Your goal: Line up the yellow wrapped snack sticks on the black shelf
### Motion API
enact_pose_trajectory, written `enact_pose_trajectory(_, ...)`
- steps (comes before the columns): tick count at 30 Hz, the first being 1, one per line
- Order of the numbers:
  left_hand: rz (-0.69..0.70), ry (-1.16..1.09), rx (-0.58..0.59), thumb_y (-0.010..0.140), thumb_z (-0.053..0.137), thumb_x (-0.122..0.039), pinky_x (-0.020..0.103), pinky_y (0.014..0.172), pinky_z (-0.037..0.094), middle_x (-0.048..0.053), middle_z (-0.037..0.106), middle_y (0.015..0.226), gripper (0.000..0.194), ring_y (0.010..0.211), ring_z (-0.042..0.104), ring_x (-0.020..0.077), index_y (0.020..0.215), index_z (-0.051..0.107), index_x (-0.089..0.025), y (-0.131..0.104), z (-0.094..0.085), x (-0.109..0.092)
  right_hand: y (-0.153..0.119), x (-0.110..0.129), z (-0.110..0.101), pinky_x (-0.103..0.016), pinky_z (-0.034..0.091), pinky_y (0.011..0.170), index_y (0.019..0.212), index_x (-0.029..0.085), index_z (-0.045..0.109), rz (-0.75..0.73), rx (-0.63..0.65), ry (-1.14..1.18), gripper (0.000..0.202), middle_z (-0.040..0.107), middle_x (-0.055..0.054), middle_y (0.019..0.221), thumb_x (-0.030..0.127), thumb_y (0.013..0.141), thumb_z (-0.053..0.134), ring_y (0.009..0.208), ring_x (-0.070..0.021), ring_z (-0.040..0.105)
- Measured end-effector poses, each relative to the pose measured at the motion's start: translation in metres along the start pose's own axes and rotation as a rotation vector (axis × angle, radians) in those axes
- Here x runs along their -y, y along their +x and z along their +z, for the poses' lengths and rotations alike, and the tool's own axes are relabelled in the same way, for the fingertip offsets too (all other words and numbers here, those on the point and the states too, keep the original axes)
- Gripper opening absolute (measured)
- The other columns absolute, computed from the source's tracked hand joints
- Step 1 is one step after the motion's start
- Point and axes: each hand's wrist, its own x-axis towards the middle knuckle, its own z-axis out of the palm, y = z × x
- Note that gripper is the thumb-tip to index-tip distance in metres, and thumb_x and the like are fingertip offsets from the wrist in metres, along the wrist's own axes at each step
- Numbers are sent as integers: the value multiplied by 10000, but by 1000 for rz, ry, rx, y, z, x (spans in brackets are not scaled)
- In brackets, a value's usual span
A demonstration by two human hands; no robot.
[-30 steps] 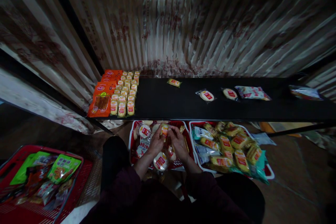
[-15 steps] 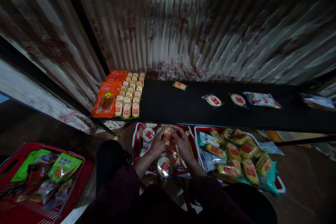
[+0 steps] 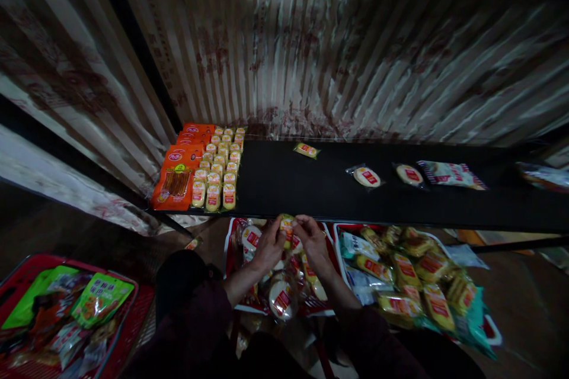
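Note:
Between my two hands, over the middle red basket [image 3: 228, 249], is a small yellow wrapped cake [image 3: 287, 231] with a red and white label. My left hand [image 3: 269, 247] has its fingers closed round the cake's left side. My right hand [image 3: 311, 243] pinches the wrapper at its right side. Below them in the basket lie round white wrapped cakes [image 3: 281, 298] and other packets. On the black shelf [image 3: 275, 189] just beyond, rows of small yellow cakes [image 3: 214, 172] stand beside orange snack packets [image 3: 175, 174].
A single yellow cake [image 3: 306, 150], a round cake [image 3: 366, 177], another round cake [image 3: 409, 175] and a white packet [image 3: 451, 174] lie spread along the shelf. A right-hand basket [image 3: 493, 331] is heaped with yellow cakes. At far left stands a red basket [image 3: 127, 308] holding green packets.
The view has shifted slightly, so the shelf and baskets sit lower in the picture. Both hands stay on the yellow cake, which is now held more upright near the shelf's front edge.

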Motion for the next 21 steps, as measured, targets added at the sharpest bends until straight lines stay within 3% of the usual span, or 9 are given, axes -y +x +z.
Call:
enact_pose_trajectory(6, 117, 12, 1, 881, 397, -380, 344, 1102, 291, 39, 469, 1389, 488, 1277, 424, 183, 1340, 428, -217, 10, -3, -2, 12, 1, 0, -310, 502, 698, 922, 234, 588, 29, 15, 79, 378, 660, -19, 878, 522, 688, 659, 779, -190, 612)
enact_pose_trajectory(10, 122, 19, 24, 888, 374, -371, 339, 1103, 291, 75, 470, 1385, 497, 1279, 423, 190, 1337, 433, -167, 18, -4, -4, 20, 2, 1, -329, 506, 700, 969, 234, 606, 105, 27, 176, 406, 682, -30, 884, 509, 678, 674, 777, -201, 633)
enact_pose_trajectory(16, 106, -15, 32, 878, 391, -329, 339, 1106, 289, 48, 496, 1365, 468, 1269, 434, 187, 1322, 450, -195, 20, -4, -6, 27, 6, -1, -309, 498, 652, 801, 214, 658, 126, 5, 226, 360, 678, -1, 740, 484, 584, 755, 684, -185, 625)
enact_pose_trajectory(21, 133, -13, 60, 877, 396, -331, 338, 1094, 309, 74, 499, 1359, 478, 1261, 441, 196, 1323, 444, -168, 20, -2, -5, 28, 10, -5, -290, 477, 592, 739, 211, 659, 125, -43, 182, 331, 651, 15, 657, 491, 585, 745, 599, -162, 589)
